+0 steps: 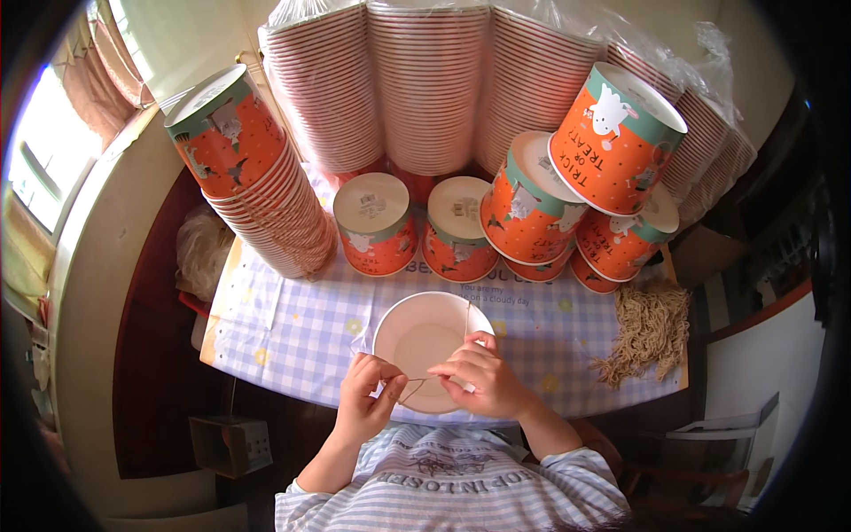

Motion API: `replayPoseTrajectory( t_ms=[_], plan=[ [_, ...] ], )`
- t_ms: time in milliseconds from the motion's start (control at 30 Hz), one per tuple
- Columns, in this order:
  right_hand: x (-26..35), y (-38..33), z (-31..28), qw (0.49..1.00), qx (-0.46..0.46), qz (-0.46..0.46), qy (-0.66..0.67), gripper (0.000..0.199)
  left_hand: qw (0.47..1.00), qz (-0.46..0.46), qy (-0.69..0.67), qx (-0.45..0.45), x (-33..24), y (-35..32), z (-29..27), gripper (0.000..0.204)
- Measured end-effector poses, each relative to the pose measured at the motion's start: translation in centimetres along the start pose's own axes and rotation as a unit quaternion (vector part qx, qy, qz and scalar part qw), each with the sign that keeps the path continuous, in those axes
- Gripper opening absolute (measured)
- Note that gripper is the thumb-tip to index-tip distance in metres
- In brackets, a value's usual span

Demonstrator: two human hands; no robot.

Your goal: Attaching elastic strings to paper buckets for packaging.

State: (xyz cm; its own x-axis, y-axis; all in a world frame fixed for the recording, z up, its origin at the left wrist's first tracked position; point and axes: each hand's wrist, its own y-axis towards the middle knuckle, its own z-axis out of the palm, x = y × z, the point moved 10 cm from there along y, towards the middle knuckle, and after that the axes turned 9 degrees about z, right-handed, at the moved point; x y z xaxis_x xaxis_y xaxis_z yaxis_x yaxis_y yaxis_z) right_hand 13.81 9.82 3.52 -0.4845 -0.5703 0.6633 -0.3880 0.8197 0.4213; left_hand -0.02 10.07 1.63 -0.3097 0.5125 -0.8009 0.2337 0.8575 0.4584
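Observation:
A round paper bucket with a white inside stands mouth-up before me on the table. Over its near rim, my left hand pinches a thin beige string. The string runs across to the fingertips of my right hand, which are closed on it too. Near the left fingers it forms a small loop or crossing. Another stretch of string rises from the right hand to the bucket's far right rim. How the string meets the bucket wall cannot be made out.
Orange and green printed buckets stand upside down behind. A tall nested stack leans at left, and more buckets are piled at right. Plastic-wrapped stacks line the back. A bundle of beige strings lies on the checked tablecloth.

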Motion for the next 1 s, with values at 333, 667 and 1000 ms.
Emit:
replayPoseTrajectory(
  t_ms=[333,667,1000],
  plan=[
    [0.0,0.5,-0.2,1.0,0.012,0.007,0.008,0.012,0.987,0.099,0.125,0.02,-4.0,1.4,1.0,0.025],
    [0.0,0.5,-0.6,1.0,0.006,0.001,0.023,0.01,0.997,0.021,0.012,0.07,-0.7,1.5,2.6,0.016],
    [0.1,0.5,-1.1,1.0,-0.017,0.009,-0.017,0.012,0.995,0.032,-0.049,0.082,-0.7,1.9,3.0,0.01]
  ],
)
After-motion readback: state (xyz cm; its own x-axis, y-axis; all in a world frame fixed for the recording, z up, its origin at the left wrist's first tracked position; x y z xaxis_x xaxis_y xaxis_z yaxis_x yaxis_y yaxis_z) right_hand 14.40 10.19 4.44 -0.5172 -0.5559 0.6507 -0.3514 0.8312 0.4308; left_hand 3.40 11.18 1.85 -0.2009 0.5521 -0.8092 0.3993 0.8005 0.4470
